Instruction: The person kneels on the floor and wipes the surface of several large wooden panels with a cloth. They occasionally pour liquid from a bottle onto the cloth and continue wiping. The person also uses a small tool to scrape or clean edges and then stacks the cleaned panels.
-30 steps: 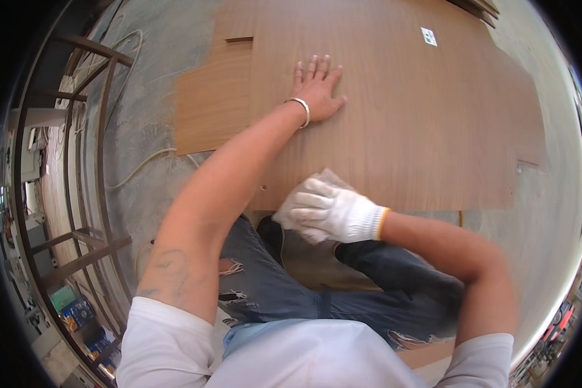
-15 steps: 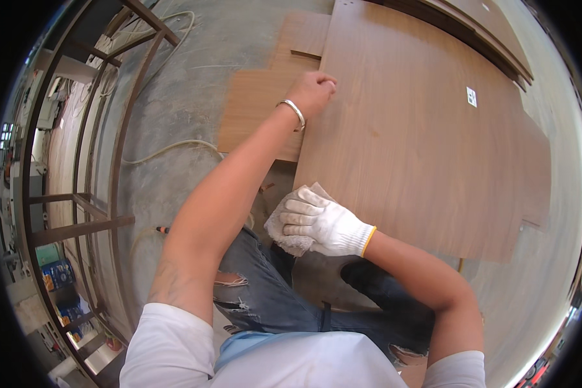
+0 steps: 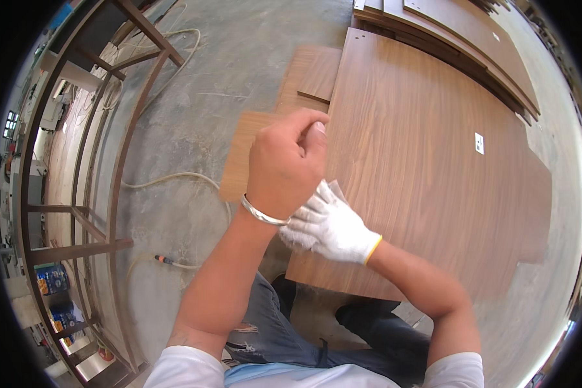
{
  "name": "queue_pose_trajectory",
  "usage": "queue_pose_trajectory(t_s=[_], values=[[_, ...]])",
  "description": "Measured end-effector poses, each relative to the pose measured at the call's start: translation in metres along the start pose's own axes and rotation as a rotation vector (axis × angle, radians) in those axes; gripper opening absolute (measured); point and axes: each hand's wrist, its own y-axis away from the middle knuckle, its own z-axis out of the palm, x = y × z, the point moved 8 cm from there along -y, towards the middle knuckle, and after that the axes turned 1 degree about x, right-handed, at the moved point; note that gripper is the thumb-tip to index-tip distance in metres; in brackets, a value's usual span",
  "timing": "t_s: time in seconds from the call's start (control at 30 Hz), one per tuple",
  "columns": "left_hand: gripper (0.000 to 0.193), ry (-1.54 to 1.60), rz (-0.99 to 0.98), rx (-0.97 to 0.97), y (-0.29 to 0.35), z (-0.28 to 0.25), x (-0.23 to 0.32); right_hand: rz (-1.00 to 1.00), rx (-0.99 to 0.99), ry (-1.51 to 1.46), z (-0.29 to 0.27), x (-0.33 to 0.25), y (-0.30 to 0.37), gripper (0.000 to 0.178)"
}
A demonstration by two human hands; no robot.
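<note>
My bare left hand (image 3: 284,165), with a silver bangle on the wrist, is curled into a fist and raised above the left edge of a large walnut-coloured wood panel (image 3: 433,168) that lies on the floor. Nothing shows inside the fist. My right hand (image 3: 330,226) wears a white glove with a yellow cuff and rests on the panel's near left corner, partly hidden behind my left wrist. It grips a pale folded cloth or pad (image 3: 333,189), of which only a corner sticks out past the fingers.
Smaller wood pieces (image 3: 255,152) lie under the panel's left side on the concrete floor (image 3: 194,123). More boards (image 3: 459,39) are stacked at the back. A metal frame rack (image 3: 90,213) stands to the left, with a pale hose (image 3: 174,178) on the floor beside it. My knees are below.
My left hand has lifted off the panel, pulled back toward me and closed into a fist. The view has swung, so the panel sits further right. The gloved hand stays at the near corner.
</note>
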Motion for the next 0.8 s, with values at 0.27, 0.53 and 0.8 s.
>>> queue_pose_trajectory(t_s=[0.27,0.53,0.8], values=[[0.016,-0.656,-0.021,-0.698,0.034,0.11,-0.024,0.247,0.047,0.301,-0.04,0.201,-0.056,0.043],[0.058,-0.727,0.223,-0.666,0.039,0.175,-0.073,0.489,0.085,0.577,-0.066,0.376,-0.124,0.045],[0.067,-0.763,0.199,-0.562,0.04,0.197,-0.103,0.628,0.103,0.535,-0.084,0.433,-0.131,0.045]])
